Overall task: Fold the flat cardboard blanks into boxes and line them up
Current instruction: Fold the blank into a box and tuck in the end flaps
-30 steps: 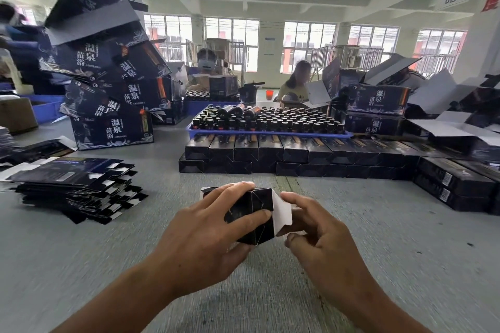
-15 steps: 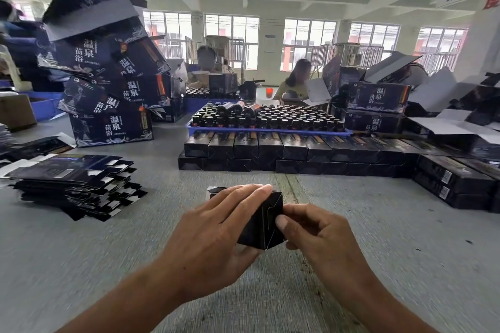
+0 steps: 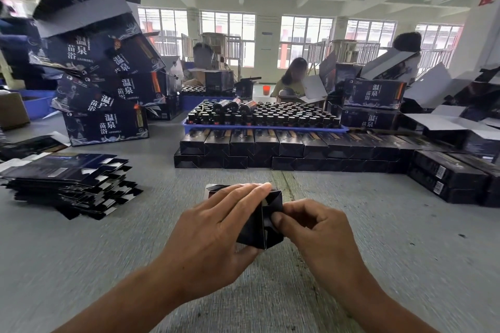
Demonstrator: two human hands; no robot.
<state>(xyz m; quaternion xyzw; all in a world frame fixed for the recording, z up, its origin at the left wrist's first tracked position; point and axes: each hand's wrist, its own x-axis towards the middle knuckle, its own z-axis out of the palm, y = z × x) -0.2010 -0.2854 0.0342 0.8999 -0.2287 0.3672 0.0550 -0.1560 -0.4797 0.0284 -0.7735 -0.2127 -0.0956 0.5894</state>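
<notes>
We hold the small black box point(image 3: 266, 222) just above the desk point(image 3: 378, 238), in front of the row of finished boxes point(image 3: 292, 149). Our left hand point(image 3: 213, 232) wraps its body, fingers curled over the top edge; our right hand point(image 3: 316, 224) pinches the end flap. It looks light, thin and glossy, so likely slippery and easily creased: best held by the side panels, pressing only along the folds.

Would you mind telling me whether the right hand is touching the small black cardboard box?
Touching. The head view shows the right hand with its fingertips pressed on the end flap of the small black cardboard box.
</notes>
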